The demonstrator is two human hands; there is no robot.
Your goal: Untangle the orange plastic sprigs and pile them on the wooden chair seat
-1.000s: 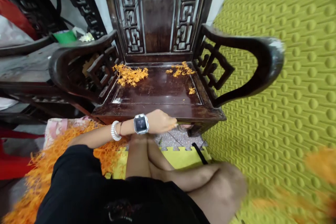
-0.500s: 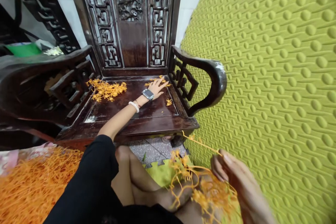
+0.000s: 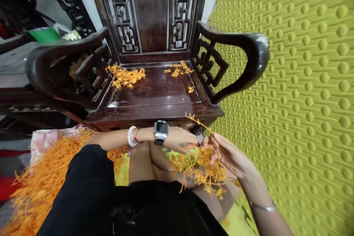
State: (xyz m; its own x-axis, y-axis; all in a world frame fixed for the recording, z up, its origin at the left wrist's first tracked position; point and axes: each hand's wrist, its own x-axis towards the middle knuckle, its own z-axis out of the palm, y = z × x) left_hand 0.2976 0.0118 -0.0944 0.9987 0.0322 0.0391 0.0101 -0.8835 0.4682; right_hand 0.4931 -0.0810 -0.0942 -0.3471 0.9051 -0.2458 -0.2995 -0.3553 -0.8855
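Observation:
My right hand (image 3: 229, 153) is closed around a loose bunch of orange strands (image 3: 206, 171) with branching, curled tips. One long strand (image 3: 197, 121) sticks out from its fingers toward the upper left. My left hand (image 3: 181, 138), below a watch, meets the right hand at the top of the bunch. Its fingers are drawn together there, and what they pinch is hidden. On the wooden chair seat (image 3: 157, 97) lie a larger orange clump (image 3: 125, 76) at the left, a smaller group (image 3: 178, 68) at the back right and a single tuft (image 3: 190, 89).
A big heap of orange strands (image 3: 58, 171) lies at my left on a pink-and-white cloth (image 3: 41, 143). Curved chair arms (image 3: 258, 53) flank the seat. A yellow-green bumpy surface (image 3: 298, 118) fills the right side. A green container (image 3: 44, 34) stands behind, at the left.
My left hand has left the back right of the seat and come down to my right hand, uncovering the orange group there. The bunch stays in my right hand. The view has shifted.

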